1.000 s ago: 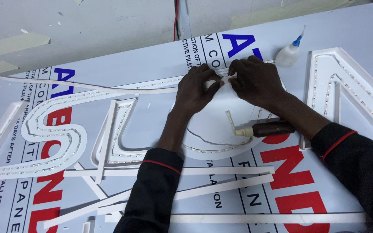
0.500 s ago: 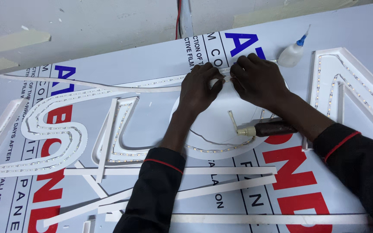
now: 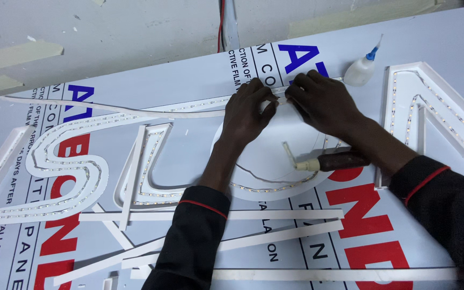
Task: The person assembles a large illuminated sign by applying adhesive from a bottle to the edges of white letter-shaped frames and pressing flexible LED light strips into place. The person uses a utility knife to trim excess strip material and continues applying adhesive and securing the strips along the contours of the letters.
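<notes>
Both hands, left hand (image 3: 248, 110) & right hand (image 3: 323, 102), fingers pinched shut on the thin white plastic strip (image 3: 279, 96) at the top rim of the round white channel letter (image 3: 264, 156) w/ LED dots inside, seemingly mid-fixing; small squeeze bottle w/ blue nozzle (image 3: 360, 71) beside, contents unclear.

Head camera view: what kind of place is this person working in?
Probably a sign-making workshop. White channel letters lined with LED strips lie on a film-covered panel, beside a small glue bottle and loose white strips.
</notes>
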